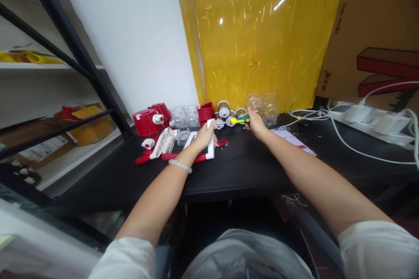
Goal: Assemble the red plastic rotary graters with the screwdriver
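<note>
- We see the fingers of the left hand (204, 136) closed round the frame (211, 150), white and angular, just above the front of the table (248, 172); we take this grip as a way to steady it.
- The fingers of the right hand (257, 124) are clamped on the tool (240, 120), green near the fingers and yellow at its far end, which points leftward. Held so, we judge, it can be aimed towards the frame without the wrists crossing.
- A red grip (170, 156) runs left from the frame, below the left wrist, probably left free because the hand takes the white part instead.
- Just right of the left hand lie small red pieces (223, 143), too small for us to make out; they seem kept within reach.
- Left of that hand rests a white arm (164, 141), with a red housing (145, 123) behind it.
- Along the back we find clear cups (185, 117), a red hopper (206, 113) and metal drums (224, 109), perhaps lined up there to spare working room in front.
- Beyond the right hand, a phone (294, 140) lies flat beneath the forearm.
</note>
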Action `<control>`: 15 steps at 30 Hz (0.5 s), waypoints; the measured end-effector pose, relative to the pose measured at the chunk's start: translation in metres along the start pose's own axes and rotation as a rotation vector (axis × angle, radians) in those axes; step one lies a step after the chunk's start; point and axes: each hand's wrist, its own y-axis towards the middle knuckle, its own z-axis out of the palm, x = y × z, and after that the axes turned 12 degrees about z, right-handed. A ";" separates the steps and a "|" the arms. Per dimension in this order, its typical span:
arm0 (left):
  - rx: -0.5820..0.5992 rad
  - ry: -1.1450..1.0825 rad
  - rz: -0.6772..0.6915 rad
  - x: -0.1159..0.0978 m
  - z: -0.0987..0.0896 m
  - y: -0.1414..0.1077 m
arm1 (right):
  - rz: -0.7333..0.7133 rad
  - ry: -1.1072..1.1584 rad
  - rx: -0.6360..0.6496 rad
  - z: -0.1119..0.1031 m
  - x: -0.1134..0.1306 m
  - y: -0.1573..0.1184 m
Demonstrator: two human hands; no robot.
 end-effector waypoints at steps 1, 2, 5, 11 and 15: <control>-0.001 -0.002 -0.002 0.000 0.000 0.000 | -0.016 -0.020 0.003 -0.001 -0.001 0.000; -0.003 -0.003 -0.005 0.000 0.000 0.000 | -0.028 -0.029 0.014 -0.001 -0.001 0.000; -0.003 0.000 -0.004 0.000 0.000 0.000 | -0.018 0.006 0.044 -0.001 0.001 -0.003; 0.005 0.022 0.001 0.001 0.000 0.000 | 0.057 0.137 0.067 0.002 0.006 -0.005; -0.002 0.014 -0.013 0.000 0.000 0.001 | 0.035 0.050 0.028 0.000 0.002 -0.001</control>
